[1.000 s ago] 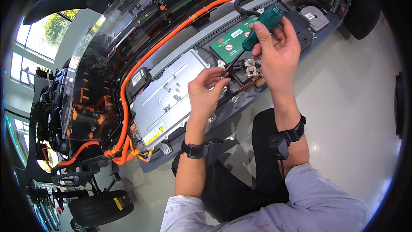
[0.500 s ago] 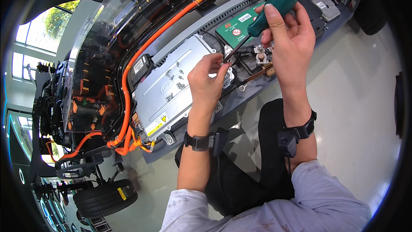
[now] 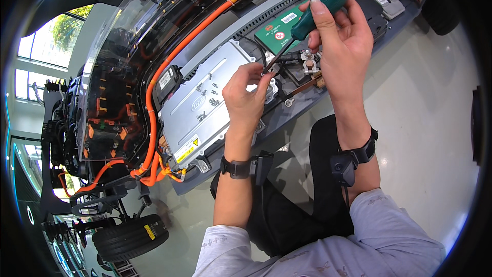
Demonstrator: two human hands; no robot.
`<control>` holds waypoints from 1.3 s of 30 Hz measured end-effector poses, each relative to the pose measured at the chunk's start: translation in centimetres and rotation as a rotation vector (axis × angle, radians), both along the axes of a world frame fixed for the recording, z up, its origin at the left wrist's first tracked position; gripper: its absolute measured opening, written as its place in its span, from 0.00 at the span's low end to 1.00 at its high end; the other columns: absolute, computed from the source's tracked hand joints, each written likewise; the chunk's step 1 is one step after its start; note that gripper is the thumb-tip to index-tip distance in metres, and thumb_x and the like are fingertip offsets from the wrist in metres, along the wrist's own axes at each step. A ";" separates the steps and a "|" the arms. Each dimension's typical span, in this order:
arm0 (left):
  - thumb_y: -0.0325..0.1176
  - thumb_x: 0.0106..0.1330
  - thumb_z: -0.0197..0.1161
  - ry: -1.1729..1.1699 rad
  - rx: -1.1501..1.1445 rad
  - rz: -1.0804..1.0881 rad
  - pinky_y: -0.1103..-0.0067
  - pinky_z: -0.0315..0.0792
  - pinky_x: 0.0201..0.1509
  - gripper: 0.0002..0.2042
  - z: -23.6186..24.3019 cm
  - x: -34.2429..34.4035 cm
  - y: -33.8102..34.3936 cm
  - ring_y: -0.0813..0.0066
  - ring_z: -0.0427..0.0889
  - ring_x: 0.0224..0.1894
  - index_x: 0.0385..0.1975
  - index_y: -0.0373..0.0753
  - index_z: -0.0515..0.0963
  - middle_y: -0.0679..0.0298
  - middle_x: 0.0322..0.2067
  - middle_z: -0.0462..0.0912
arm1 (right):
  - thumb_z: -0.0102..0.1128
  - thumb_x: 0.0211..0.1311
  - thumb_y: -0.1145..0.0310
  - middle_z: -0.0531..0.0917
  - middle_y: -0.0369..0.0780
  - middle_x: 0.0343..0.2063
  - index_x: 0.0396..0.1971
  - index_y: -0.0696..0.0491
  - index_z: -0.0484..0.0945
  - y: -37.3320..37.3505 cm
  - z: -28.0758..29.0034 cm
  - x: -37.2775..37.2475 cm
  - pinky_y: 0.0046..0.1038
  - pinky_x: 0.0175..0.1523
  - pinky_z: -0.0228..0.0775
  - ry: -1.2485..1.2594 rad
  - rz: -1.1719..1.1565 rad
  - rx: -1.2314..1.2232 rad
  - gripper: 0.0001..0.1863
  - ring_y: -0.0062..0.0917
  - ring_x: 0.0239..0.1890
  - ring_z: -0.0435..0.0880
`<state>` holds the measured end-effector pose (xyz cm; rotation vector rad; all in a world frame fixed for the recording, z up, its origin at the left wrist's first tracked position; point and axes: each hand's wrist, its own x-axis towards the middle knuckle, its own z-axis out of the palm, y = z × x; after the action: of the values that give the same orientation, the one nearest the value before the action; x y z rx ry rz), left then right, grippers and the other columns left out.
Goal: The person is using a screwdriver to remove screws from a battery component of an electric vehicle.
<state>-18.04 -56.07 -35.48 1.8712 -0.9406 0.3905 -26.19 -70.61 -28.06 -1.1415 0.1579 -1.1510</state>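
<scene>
My right hand (image 3: 348,54) is wrapped round the green handle of a screwdriver (image 3: 324,9), whose dark shaft slants down to the left. At the lower end of that shaft, the thumb and fingertips of my left hand (image 3: 243,95) are pinched together. They cover the tip, and whatever small piece sits between them is hidden. Beneath and left of my left hand lies a silver metal cover (image 3: 177,115), flat on the vehicle chassis. Several small loose screws (image 3: 213,101) are scattered over its middle.
A thick orange cable (image 3: 177,51) curves along the cover's far side, beside a clear plastic housing (image 3: 110,61). Behind the screwdriver is a green labelled block (image 3: 277,35), with a metal terminal (image 3: 310,66) near it. A tyre (image 3: 130,238) stands at lower left.
The screwdriver and my right hand have shifted slightly left and up in the picture. My left fingers keep their pinch at the tip. The loose screws lie as before.
</scene>
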 end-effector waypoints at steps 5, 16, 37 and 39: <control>0.23 0.53 0.74 0.019 -0.011 0.001 0.84 0.78 0.35 0.12 -0.2 0.1 0.1 0.79 0.84 0.29 0.34 0.31 0.78 0.62 0.27 0.83 | 0.62 0.66 0.67 0.84 0.38 0.37 0.46 0.59 0.73 0.5 -0.3 0.3 0.13 0.26 0.63 -0.028 -0.006 -0.025 0.14 0.09 0.21 0.71; 0.24 0.53 0.72 0.019 -0.069 -0.007 0.81 0.77 0.31 0.12 -0.3 0.0 -0.2 0.74 0.84 0.26 0.34 0.33 0.77 0.60 0.26 0.82 | 0.60 0.67 0.67 0.84 0.38 0.36 0.44 0.58 0.75 0.0 -0.4 0.0 0.14 0.27 0.62 -0.046 0.000 -0.060 0.12 0.10 0.22 0.69; 0.23 0.54 0.72 0.021 0.021 0.004 0.79 0.78 0.32 0.10 -0.5 -0.1 0.0 0.69 0.86 0.28 0.32 0.33 0.77 0.57 0.26 0.85 | 0.56 0.67 0.76 0.80 0.36 0.38 0.56 0.60 0.67 0.8 -0.1 -0.1 0.11 0.31 0.64 0.005 0.267 -0.010 0.19 0.08 0.28 0.72; 0.23 0.53 0.72 0.027 0.026 -0.005 0.79 0.78 0.32 0.10 -0.5 -0.2 0.0 0.69 0.86 0.28 0.32 0.33 0.77 0.57 0.26 0.85 | 0.56 0.67 0.76 0.80 0.35 0.38 0.56 0.60 0.67 0.5 0.0 -0.4 0.11 0.31 0.65 0.051 0.313 -0.011 0.19 0.08 0.28 0.71</control>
<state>-18.20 -56.03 -35.98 1.8924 -0.9362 0.3504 -26.64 -70.09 -28.04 -1.1590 0.0102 -0.8472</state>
